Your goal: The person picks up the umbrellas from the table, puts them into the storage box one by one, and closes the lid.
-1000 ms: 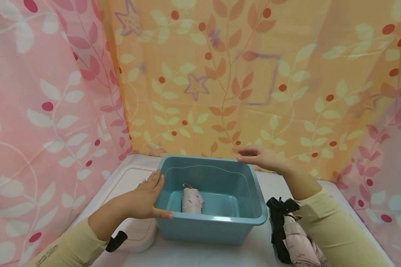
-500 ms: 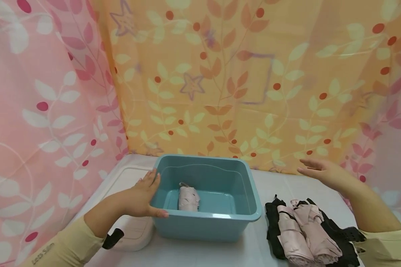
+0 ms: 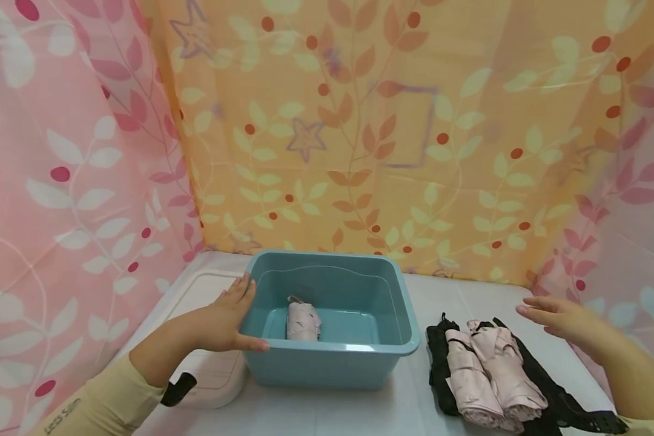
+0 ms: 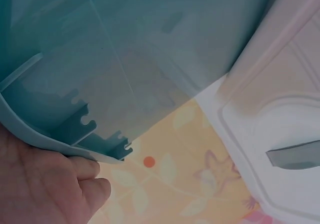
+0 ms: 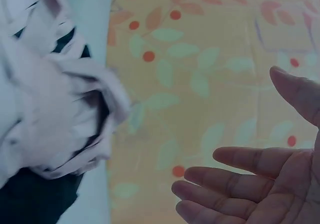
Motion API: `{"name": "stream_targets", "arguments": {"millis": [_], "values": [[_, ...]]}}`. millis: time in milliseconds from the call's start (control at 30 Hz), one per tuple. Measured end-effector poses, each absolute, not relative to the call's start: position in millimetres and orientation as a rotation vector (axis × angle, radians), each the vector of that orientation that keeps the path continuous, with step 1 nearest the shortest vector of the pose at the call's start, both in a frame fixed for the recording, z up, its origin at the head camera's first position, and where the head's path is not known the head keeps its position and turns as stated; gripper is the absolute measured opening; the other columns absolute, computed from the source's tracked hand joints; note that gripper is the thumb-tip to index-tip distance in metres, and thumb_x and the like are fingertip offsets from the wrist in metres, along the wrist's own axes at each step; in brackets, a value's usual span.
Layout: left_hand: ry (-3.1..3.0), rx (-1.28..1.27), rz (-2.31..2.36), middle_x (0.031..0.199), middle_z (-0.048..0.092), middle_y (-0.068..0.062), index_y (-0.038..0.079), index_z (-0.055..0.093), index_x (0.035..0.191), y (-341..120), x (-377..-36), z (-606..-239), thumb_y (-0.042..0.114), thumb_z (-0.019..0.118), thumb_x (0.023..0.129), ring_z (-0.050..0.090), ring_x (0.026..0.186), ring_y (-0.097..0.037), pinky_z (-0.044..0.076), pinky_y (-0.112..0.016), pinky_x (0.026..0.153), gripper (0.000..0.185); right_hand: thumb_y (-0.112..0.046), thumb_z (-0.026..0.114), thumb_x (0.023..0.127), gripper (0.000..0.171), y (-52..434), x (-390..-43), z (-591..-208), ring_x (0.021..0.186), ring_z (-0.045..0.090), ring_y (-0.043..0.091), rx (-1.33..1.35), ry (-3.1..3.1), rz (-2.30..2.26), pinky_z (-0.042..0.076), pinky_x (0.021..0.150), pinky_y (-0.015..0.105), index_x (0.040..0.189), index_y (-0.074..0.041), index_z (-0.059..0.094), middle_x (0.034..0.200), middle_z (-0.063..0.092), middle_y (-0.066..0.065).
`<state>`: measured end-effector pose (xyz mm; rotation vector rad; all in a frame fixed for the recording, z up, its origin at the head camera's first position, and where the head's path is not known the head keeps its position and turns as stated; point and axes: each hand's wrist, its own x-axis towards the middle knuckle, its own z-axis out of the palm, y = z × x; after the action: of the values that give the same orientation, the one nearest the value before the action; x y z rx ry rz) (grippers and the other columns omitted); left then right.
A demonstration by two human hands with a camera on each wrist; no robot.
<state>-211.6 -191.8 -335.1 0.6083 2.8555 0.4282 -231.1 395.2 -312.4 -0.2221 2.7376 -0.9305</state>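
My left hand [image 3: 218,324] rests on the left rim of a teal plastic bin [image 3: 327,366], fingers extended along its side and thumb at the front edge. In the left wrist view, the same hand [image 4: 45,184] touches the bin's rim from outside. Inside the bin, toward the left, stands a rolled pale pink fabric bundle [image 3: 303,322] with a small loop on top. My right hand [image 3: 569,324] hovers with nothing in it, behind and right of several rolled pink bundles [image 3: 509,378] and black fabric items [image 3: 440,363]. Its fingers [image 5: 225,179] are spread in the right wrist view.
A white lid-like panel [image 3: 215,378] lies left of the bin on the white tabletop [image 3: 338,418]. Patterned curtains, yellow [image 3: 327,200] behind and pink [image 3: 87,200] at the left, surround the table.
My right hand has moved right from above the bin's back right corner to beside the fabric bundles, uncovering more of them. My left hand stays on the rim.
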Motion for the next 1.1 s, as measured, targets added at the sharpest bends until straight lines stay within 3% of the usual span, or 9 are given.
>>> {"name": "stream_targets", "arguments": {"millis": [133, 400, 667, 933, 1100], "values": [[2.854, 0.592, 0.475, 0.151, -0.008, -0.020, -0.005, 0.001, 0.144, -194.2, -210.4, -334.8, 0.073, 0.058, 0.066, -0.007, 0.138, -0.036, 0.006, -0.057, 0.106, 0.124, -0.035, 0.041, 0.097, 0.067, 402.5, -230.0, -331.2, 0.115, 0.043, 0.049, -0.161, 2.689, -0.990, 0.045, 0.087, 0.047, 0.131, 0.020, 0.027, 0.132, 0.033, 0.039], [2.863, 0.589, 0.501, 0.150, -0.008, -0.022, -0.006, -0.001, 0.143, -195.4, -210.7, -333.2, 0.072, 0.059, 0.066, -0.006, 0.137, -0.038, 0.006, -0.058, 0.106, 0.125, -0.035, 0.043, 0.097, 0.071, 407.5, -226.0, -358.4, 0.107, 0.053, 0.043, -0.027, 2.518, -1.153, 0.046, 0.086, 0.046, 0.130, 0.024, 0.021, 0.129, 0.034, 0.040], [2.870, 0.585, 0.522, 0.150, -0.009, -0.022, -0.006, -0.001, 0.143, -194.4, -209.8, -332.0, 0.071, 0.060, 0.066, -0.006, 0.137, -0.038, 0.006, -0.058, 0.105, 0.125, -0.035, 0.050, 0.094, 0.074, 402.9, -227.6, -366.8, 0.097, 0.059, 0.030, 0.054, 2.492, -1.200, 0.050, 0.081, 0.041, 0.128, 0.024, 0.022, 0.117, 0.051, 0.030], [2.859, 0.572, 0.540, 0.150, -0.009, -0.022, -0.006, -0.001, 0.143, -191.1, -208.5, -330.8, 0.070, 0.061, 0.066, -0.007, 0.137, -0.038, 0.005, -0.058, 0.106, 0.125, -0.031, 0.059, 0.089, 0.067, 403.4, -230.6, -378.1, 0.088, 0.062, 0.027, 0.141, 2.429, -1.196, 0.051, 0.078, 0.041, 0.118, 0.024, 0.035, 0.101, 0.059, 0.014], [2.855, 0.576, 0.521, 0.150, -0.010, -0.021, -0.005, -0.002, 0.144, -189.6, -210.0, -334.0, 0.071, 0.060, 0.066, -0.009, 0.137, -0.037, 0.006, -0.057, 0.106, 0.125, -0.029, 0.060, 0.089, 0.046, 408.9, -230.3, -384.8, 0.079, 0.061, 0.020, 0.109, 2.407, -1.212, 0.052, 0.074, 0.035, 0.099, 0.015, 0.052, 0.086, 0.059, 0.005]]}}
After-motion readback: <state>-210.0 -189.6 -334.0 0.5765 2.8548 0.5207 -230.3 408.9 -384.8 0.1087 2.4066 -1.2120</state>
